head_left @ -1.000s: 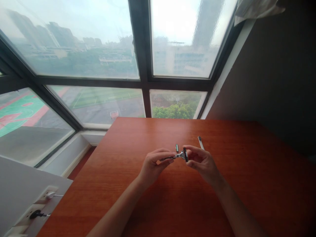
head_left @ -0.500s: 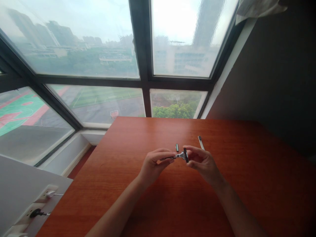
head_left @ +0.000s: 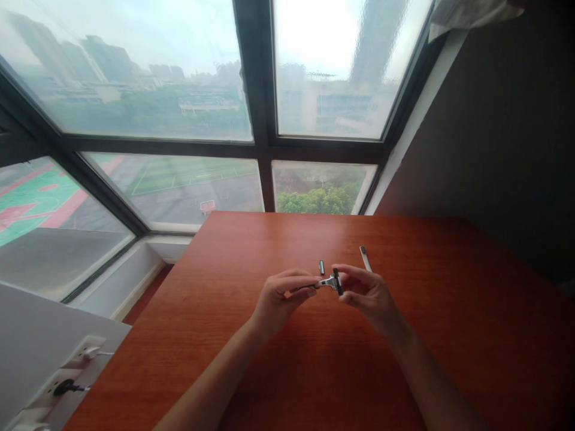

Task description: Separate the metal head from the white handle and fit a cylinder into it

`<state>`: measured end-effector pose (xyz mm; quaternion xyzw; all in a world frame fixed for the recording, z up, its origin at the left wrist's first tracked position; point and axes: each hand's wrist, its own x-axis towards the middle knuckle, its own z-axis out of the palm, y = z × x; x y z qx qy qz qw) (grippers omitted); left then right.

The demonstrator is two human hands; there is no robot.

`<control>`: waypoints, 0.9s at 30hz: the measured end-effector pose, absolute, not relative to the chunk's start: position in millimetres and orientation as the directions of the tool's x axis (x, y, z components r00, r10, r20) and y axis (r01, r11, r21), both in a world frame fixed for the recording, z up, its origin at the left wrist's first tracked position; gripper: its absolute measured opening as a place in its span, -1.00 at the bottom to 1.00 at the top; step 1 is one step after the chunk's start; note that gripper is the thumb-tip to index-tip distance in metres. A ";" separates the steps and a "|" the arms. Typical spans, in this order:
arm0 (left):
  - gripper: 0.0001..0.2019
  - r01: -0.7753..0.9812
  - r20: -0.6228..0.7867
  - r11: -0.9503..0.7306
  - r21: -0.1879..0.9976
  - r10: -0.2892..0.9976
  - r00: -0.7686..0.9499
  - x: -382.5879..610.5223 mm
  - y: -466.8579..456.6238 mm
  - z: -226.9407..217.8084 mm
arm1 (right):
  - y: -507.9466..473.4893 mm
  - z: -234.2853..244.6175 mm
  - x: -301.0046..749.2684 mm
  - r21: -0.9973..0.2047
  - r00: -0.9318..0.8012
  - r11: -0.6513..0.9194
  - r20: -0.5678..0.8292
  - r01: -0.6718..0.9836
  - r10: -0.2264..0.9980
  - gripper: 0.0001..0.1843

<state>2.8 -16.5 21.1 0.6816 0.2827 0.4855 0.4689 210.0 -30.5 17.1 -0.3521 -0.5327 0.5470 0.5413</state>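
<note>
Both hands meet above the middle of a reddish wooden table. My left hand pinches the handle of a small metal razor, fingers closed around it. My right hand grips the razor's dark head, fingers closed on it. Just behind the hands a small dark cartridge lies on the table. A slim white piece with a dark tip lies to its right.
A large window rises behind the table's far edge, and a dark wall runs along the right. At the lower left, a white surface carries sockets with plugs.
</note>
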 end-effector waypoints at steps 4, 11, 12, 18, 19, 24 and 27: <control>-0.80 -0.077 0.401 -0.403 0.912 0.837 0.373 2.4 -16.2 20.8 | -30.5 17.1 209.5 -0.961 -0.164 0.144 0.186 -0.238 0.969 -0.51; -0.81 -0.055 0.405 -0.415 0.908 0.837 0.368 2.3 -16.0 21.9 | -30.8 17.3 209.1 -0.963 -0.157 0.150 0.188 -0.225 0.970 -0.50; -0.82 -0.051 0.407 -0.419 0.907 0.836 0.367 2.3 -16.0 22.1 | -30.8 17.0 209.1 -0.963 -0.155 0.152 0.189 -0.222 0.970 -0.50; -0.82 -0.023 0.391 -0.414 0.910 0.839 0.377 1.9 -16.1 23.0 | -30.8 16.9 208.8 -0.963 -0.160 0.150 0.188 -0.226 0.969 -0.50; -0.82 -0.023 0.388 -0.411 0.912 0.840 0.378 1.9 -16.1 23.0 | -30.8 17.3 208.7 -0.962 -0.164 0.150 0.190 -0.227 0.968 -0.50; -0.82 -0.030 0.388 -0.408 0.912 0.841 0.378 1.7 -16.2 22.1 | -31.2 19.5 208.3 -0.962 -0.169 0.158 0.198 -0.222 0.966 -0.51; -0.82 -0.039 0.384 -0.400 0.916 0.842 0.378 1.4 -16.5 22.1 | -31.4 19.9 208.5 -0.961 -0.170 0.160 0.200 -0.223 0.965 -0.51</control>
